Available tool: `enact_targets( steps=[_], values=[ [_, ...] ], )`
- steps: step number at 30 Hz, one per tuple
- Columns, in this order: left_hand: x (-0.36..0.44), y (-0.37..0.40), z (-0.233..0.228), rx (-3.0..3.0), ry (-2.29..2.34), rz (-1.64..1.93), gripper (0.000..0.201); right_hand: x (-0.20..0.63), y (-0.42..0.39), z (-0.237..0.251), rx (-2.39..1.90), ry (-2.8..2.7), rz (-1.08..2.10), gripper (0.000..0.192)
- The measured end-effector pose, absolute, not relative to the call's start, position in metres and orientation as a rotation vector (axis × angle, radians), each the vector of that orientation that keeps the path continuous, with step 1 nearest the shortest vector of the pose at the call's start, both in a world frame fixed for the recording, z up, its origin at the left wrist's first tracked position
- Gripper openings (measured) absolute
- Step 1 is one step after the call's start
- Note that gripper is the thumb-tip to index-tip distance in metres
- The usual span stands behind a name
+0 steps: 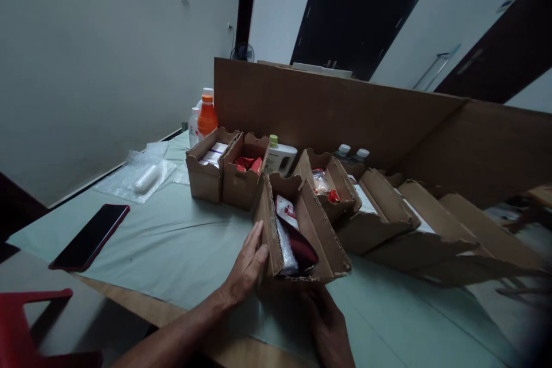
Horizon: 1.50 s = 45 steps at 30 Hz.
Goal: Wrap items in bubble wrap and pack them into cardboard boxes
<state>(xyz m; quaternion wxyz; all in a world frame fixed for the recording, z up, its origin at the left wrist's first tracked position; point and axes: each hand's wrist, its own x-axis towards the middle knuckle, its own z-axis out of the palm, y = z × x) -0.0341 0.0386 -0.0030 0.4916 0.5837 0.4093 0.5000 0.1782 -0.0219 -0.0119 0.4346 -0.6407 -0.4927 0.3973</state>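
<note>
My left hand [248, 267] presses flat against the left wall of a small open cardboard box [321, 236] near the table's front. My right hand [325, 319] is under the box's front bottom edge, fingers partly hidden by it. The box is tilted toward me and holds a dark red pouch [302, 248] and clear-wrapped packets [285, 210].
More open cardboard boxes [206, 175] stand in a row behind, with red packets [246, 164] and white items inside. An orange bottle [207, 116], a white bottle [279, 156], a phone [90, 236], a plastic bag [140, 175], a tall cardboard wall [323, 109], a red stool [17, 328].
</note>
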Motion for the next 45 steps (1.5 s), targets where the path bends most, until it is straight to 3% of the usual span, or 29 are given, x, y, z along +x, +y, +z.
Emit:
enact_targets(
  steps=[3, 7, 15, 21, 26, 30, 35, 40, 45],
  values=[
    [-0.045, 0.028, -0.013, 1.47, 0.89, 1.149, 0.079, 0.179, -0.021, -0.009, -1.644, -1.274, 0.965, 0.047],
    [-0.05, 0.012, -0.027, 1.602, 0.971, 1.119, 0.097, 0.18, -0.013, -0.002, -1.635, -1.413, 0.896, 0.037],
    [-0.049, 0.052, -0.012, 1.709, 1.28, 1.074, 0.05, 0.181, 0.024, -0.027, -1.551, -1.565, 0.651, 0.036],
    [-0.052, 0.108, 0.009, 1.81, 1.787, 0.76, 0.02, 0.181, 0.025, -0.046, -1.429, -1.592, 0.473, 0.029],
    [-0.035, 0.149, 0.012, 1.807, 1.903, 0.719, 0.033, 0.182, 0.025, -0.048, -1.367, -1.646, 0.421, 0.024],
    [-0.021, 0.137, 0.005, 1.894, 1.743, 0.704, 0.035, 0.184, 0.027, -0.05, -1.35, -1.69, 0.365, 0.023],
    [-0.042, 0.068, -0.015, 2.049, 1.385, 0.708, 0.017, 0.186, 0.025, -0.049, -1.357, -1.693, 0.367, 0.025],
    [-0.076, 0.0, -0.036, 2.075, 1.21, 0.801, 0.025, 0.166, 0.033, -0.017, -1.355, -1.784, 0.474, 0.028],
    [-0.087, -0.015, -0.042, 1.992, 1.047, 0.978, 0.025, 0.107, 0.088, 0.066, -1.266, -1.896, 0.391, 0.039]
  ],
)
